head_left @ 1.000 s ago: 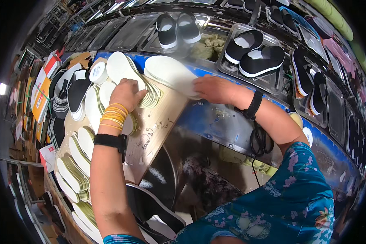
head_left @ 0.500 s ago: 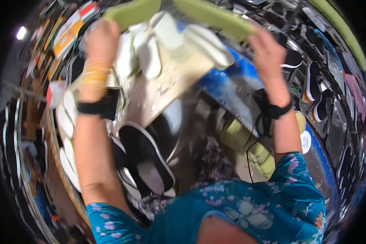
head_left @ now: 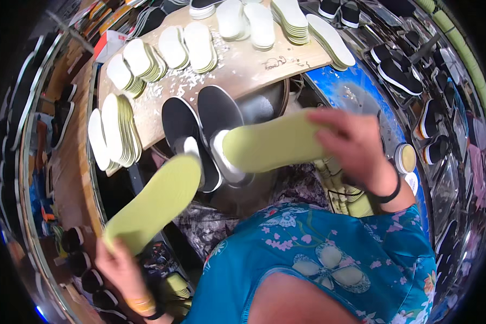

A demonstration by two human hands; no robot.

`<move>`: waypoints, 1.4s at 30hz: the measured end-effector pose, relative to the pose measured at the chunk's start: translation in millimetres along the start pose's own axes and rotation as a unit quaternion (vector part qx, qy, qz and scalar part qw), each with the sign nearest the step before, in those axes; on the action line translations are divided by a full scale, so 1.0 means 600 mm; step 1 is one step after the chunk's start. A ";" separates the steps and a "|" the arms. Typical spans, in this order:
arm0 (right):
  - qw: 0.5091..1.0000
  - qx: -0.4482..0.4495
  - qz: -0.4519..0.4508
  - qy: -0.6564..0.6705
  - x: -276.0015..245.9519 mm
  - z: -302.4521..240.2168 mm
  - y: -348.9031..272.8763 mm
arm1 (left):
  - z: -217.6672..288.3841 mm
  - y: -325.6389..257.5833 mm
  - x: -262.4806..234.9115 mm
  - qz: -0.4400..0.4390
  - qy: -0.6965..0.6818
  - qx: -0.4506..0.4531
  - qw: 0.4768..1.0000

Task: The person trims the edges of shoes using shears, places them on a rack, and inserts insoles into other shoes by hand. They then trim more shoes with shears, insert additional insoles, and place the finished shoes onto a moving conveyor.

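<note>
Yellow-green insoles, two, one in each hand, both held in the air below the near edge of the wooden board (head_left: 243, 70).

Left insole (head_left: 154, 202): long axis runs diagonally, far end up toward the dark shoes, near end down at the left hand (head_left: 121, 267). Fingers closed round the near end; individual fingers cannot be told apart. Yellow bangles (head_left: 139, 303) and a dark band at the wrist.

Right insole (head_left: 272, 143): long axis close to level, slightly raised on the right; free end points left and overlaps the toe of the right-hand dark shoe. Right hand (head_left: 353, 143) pinches the right end, fingers pressed together over the top, blurred. Dark band at the wrist.

Dark shoes (head_left: 200, 129), pair: mounted side by side, pale soles toward the person, between the two insoles and touching neither clearly.

Stacks of pale insoles (head_left: 191, 46): ranged along the far and left parts of the board, several more standing on edge at its left end (head_left: 113, 129). White scraps strewn between them.

Open room: bare strip of board just behind the dark shoes; free air between the two insoles. Blue-edged bench (head_left: 356, 92) to the right, racks of dark slippers (head_left: 397, 67) beyond it. Small round tin (head_left: 405, 157) just beside the right wrist.
</note>
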State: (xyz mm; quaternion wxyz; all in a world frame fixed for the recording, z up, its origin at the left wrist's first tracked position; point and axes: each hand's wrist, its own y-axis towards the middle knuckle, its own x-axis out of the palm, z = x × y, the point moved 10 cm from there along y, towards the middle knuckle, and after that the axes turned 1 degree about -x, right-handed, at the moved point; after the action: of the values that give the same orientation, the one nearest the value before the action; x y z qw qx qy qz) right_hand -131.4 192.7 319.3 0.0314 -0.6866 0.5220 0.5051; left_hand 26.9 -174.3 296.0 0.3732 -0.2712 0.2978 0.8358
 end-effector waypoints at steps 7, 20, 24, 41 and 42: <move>0.896 -0.438 -0.002 -0.073 0.183 -0.246 -0.104 | 0.166 -0.127 0.208 -0.157 0.136 0.326 0.922; 0.929 -0.302 -0.187 -0.105 0.318 -0.058 -0.053 | 0.132 -0.018 0.118 -0.023 0.139 0.201 0.969; 0.923 -0.258 -0.258 -0.121 0.344 -0.052 -0.045 | 0.159 -0.049 0.159 -0.111 0.171 0.298 0.933; 0.928 -0.287 -0.229 -0.068 0.336 -0.077 -0.028 | 0.103 -0.041 0.311 -0.209 0.286 0.432 0.830; 0.923 -0.299 -0.231 -0.076 0.338 -0.086 -0.026 | 0.078 -0.023 0.323 -0.192 0.291 0.449 0.823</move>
State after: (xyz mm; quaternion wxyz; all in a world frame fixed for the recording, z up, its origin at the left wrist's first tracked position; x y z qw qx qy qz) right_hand -97.1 31.5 189.5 -0.0194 -0.7252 0.1696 0.6670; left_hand -84.4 -44.6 192.4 0.5026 -0.3558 0.6769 0.4033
